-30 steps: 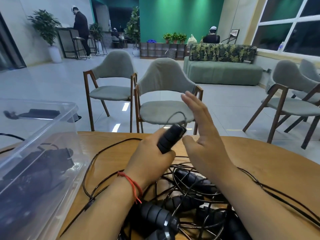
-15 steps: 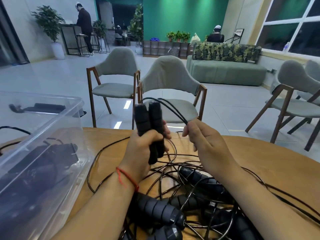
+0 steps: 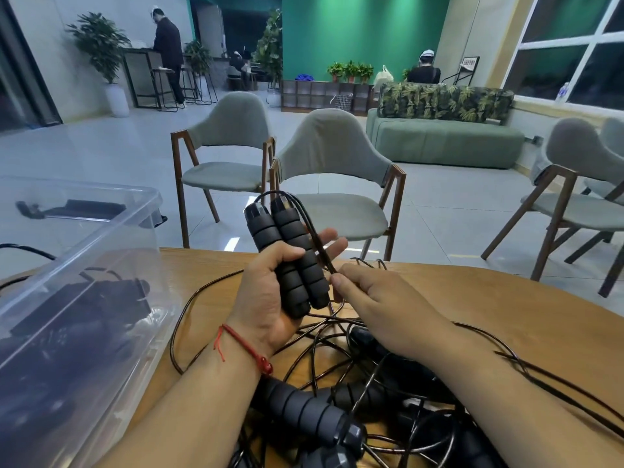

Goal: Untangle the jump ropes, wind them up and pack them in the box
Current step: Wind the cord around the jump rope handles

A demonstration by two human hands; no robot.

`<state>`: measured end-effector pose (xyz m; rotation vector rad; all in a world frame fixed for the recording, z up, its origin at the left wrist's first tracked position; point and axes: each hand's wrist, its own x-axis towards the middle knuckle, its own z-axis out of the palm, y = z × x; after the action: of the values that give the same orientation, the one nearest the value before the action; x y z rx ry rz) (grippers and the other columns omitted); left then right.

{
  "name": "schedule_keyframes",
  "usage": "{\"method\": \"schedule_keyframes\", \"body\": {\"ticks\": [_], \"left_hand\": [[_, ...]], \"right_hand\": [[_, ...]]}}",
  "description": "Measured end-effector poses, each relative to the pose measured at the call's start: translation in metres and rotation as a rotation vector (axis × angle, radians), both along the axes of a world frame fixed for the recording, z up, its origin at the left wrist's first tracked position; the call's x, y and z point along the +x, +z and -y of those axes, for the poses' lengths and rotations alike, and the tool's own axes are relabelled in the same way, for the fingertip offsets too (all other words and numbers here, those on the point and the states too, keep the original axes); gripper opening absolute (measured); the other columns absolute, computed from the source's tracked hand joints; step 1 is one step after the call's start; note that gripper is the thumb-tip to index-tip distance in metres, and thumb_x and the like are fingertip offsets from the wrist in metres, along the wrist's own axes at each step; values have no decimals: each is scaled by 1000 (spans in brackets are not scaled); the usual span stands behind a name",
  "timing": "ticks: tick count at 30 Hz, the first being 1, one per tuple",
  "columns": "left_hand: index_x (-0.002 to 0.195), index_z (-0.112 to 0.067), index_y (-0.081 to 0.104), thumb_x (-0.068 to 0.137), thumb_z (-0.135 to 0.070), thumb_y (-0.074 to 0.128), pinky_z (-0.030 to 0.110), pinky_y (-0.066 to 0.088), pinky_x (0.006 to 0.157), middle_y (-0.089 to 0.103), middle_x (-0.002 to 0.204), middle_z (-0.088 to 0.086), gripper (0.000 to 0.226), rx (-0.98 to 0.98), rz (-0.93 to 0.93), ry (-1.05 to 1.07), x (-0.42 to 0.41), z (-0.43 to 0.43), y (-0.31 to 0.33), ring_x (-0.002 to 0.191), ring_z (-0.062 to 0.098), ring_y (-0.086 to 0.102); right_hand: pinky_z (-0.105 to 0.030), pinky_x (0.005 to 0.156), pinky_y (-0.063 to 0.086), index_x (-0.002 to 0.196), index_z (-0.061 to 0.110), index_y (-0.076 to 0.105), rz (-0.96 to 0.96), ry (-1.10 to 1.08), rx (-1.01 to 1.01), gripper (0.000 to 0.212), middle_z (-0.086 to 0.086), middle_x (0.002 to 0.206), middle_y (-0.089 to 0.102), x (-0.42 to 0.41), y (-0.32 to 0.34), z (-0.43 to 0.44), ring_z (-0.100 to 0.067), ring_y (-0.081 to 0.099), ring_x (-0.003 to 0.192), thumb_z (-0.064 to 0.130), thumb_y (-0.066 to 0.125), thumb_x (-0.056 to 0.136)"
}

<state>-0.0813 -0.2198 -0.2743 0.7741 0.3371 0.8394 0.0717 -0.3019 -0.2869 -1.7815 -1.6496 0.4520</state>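
Your left hand [image 3: 266,295] grips a pair of black foam handles [image 3: 287,255]. They are pressed side by side and stand nearly upright, with their tops leaning a little to the left. Your thumb curls across the front of them, and your fingers stretch out behind, with the tips showing past the right handle. A red string bracelet [image 3: 243,346] sits on that wrist.

A thin black cord [image 3: 312,233] leaves the tops of the handles, arches over and runs down their right side. Your right hand [image 3: 378,298] pinches it between thumb and forefinger, just beside the lower half of the handles. Two strands run down together there, and I cannot tell whether you hold one or both. The rest of that hand lies relaxed, knuckles up.

Both hands hang above the wooden table [image 3: 489,315], near its far edge. Below them lies the tangle of ropes [image 3: 337,336], loops of cord crossing over several ribbed handles. One thick handle [image 3: 304,410] lies nearest you, under your left forearm.

The clear plastic box [image 3: 101,231] stands on the table to your left, apart from your hand, with dark bundles [image 3: 84,309] lying inside. Across the table stand two grey chairs [image 3: 324,163].
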Motion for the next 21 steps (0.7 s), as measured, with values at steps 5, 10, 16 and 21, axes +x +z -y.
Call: {"method": "schedule_keyframes", "body": {"ticks": [5,10,16,21], "left_hand": [[104,-13,69,97,-7,50,50,51,95,68,87,3,21,-67,102,186,-2,-13,-6,84,21,65],[99,-14,60,100,-12,53,56,58,97,61,80,0,7,-264,200,404,-7,-30,-8,73,16,60],[106,-16,64,98,-48,68,39,61,72,63,77,-1,33,-228,-41,575,-6,-38,-14,66,15,62],[127,-15,55,96,-82,35,44,63,62,63,86,9,76,78,-481,535,5,-29,-18,71,24,64]], "right_hand": [[-25,63,41,76,37,61,83,-51,-44,39,12,68,59,8,6,3,-3,56,68,56,48,108],[-34,62,43,74,25,66,90,-241,50,52,7,62,59,44,8,6,-12,56,65,73,60,94],[-32,62,43,75,27,68,-29,-242,249,38,9,63,58,39,10,4,-9,52,62,58,70,96],[-12,61,40,86,26,75,-130,-127,430,18,17,69,64,19,32,11,-6,59,68,40,75,97]]}}
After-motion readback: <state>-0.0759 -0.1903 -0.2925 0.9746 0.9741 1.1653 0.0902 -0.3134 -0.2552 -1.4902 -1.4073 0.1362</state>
